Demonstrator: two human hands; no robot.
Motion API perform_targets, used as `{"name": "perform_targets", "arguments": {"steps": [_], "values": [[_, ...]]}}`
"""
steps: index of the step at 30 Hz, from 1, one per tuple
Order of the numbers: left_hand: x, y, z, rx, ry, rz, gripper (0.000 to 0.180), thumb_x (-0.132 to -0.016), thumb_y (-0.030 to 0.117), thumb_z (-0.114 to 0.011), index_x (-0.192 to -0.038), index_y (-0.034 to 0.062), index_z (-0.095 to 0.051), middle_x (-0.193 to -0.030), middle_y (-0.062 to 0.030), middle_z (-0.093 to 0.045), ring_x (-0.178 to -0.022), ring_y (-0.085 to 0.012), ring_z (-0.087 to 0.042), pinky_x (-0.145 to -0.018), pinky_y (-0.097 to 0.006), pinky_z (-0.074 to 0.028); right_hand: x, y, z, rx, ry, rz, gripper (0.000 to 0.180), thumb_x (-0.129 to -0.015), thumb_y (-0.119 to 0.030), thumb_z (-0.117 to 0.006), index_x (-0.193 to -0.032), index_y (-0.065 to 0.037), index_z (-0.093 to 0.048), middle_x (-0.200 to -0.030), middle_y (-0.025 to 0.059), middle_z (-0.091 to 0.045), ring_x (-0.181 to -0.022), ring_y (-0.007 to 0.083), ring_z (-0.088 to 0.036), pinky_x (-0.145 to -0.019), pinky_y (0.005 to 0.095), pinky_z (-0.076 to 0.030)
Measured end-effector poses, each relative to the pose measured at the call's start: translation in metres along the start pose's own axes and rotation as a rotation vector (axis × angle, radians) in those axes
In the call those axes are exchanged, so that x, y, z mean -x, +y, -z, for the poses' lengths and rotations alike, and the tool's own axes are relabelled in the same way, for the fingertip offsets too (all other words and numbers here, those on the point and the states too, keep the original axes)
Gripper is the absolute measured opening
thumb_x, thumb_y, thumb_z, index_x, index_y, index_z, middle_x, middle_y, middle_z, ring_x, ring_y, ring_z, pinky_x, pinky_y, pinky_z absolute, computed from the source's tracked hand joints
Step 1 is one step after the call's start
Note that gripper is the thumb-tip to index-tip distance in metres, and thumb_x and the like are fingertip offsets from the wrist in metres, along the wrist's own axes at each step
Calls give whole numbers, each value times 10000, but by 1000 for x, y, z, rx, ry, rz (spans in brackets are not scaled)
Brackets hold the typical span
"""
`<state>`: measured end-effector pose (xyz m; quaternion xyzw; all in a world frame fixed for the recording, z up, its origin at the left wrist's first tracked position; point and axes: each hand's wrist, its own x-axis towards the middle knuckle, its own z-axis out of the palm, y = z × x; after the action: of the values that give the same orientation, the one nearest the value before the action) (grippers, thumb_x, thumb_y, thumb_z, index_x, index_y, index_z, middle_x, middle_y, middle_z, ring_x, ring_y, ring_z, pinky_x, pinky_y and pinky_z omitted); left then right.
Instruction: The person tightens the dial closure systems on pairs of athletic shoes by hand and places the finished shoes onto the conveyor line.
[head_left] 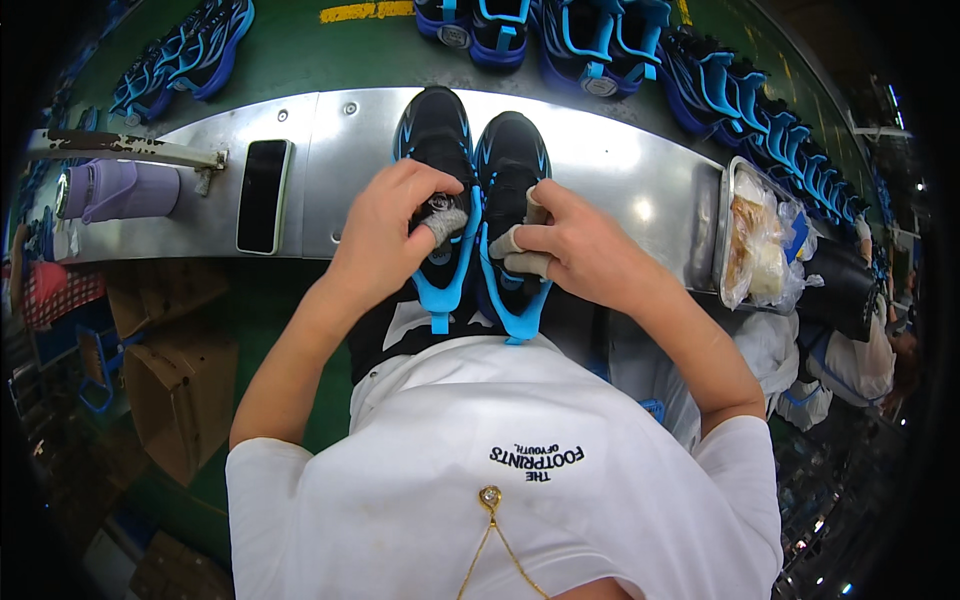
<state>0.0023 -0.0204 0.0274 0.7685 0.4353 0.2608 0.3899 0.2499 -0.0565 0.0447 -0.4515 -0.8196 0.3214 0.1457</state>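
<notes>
A pair of black sneakers with bright blue trim lies side by side, toes pointing away from me, heels at the bench's near edge. My left hand (388, 232) is bent over the left sneaker (436, 125), its thumb and forefinger closed at the tongue; the thumb wears a grey finger cover. On the right sneaker (512, 150), my right hand (580, 240) has its fingers curled at the lacing and collar. Several of those fingers wear pale covers. Exactly what the fingertips pinch is partly hidden.
The metal bench (370, 130) holds a phone (264, 196) and a lilac bottle (130, 190) at left, beside a metal bar (125, 148). A tray (735, 235) with plastic-wrapped items stands right. Similar sneakers (595, 45) line the green surface beyond; cardboard boxes (180, 400) sit lower left.
</notes>
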Motion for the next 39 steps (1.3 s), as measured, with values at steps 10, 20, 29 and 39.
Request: {"name": "perform_targets", "arguments": {"steps": [10,20,29,39], "values": [[2,4,6,203,0,129,367,-775,-6,-685,-1139,37,-663,-895,4,-543,-788,-111,-455,-741,-235,-396,12,-4,-14,-174,235,-159,362,-747,-114,-797,-1101,-132,-723,-880,86,-506,-814,248,-553,-706,347,-476],[-2,-3,-1,194,-5,94,299,-791,9,-696,-1085,48,-662,-912,2,-543,-777,-116,-450,-734,-244,-398,14,6,-10,-216,222,-89,463,-759,-83,-778,-1211,-130,-692,-973,93,-568,-903,232,-572,-814,341,-486],[0,-3,-4,160,39,155,290,-777,-6,-675,-1061,54,-667,-911,-4,-551,-770,-121,-455,-731,-250,-406,15,19,-11,-348,121,-20,500,-769,-56,-758,-1256,-139,-681,-1190,49,-648,-1064,236,-566,-930,336,-467],[4,-5,-4,273,32,135,370,-771,-11,-683,-1134,46,-645,-935,-30,-566,-800,-142,-490,-753,-265,-428,15,10,-14,-438,148,-93,523,-738,-94,-794,-1244,-130,-664,-853,65,-564,-860,234,-558,-804,361,-467]]}}
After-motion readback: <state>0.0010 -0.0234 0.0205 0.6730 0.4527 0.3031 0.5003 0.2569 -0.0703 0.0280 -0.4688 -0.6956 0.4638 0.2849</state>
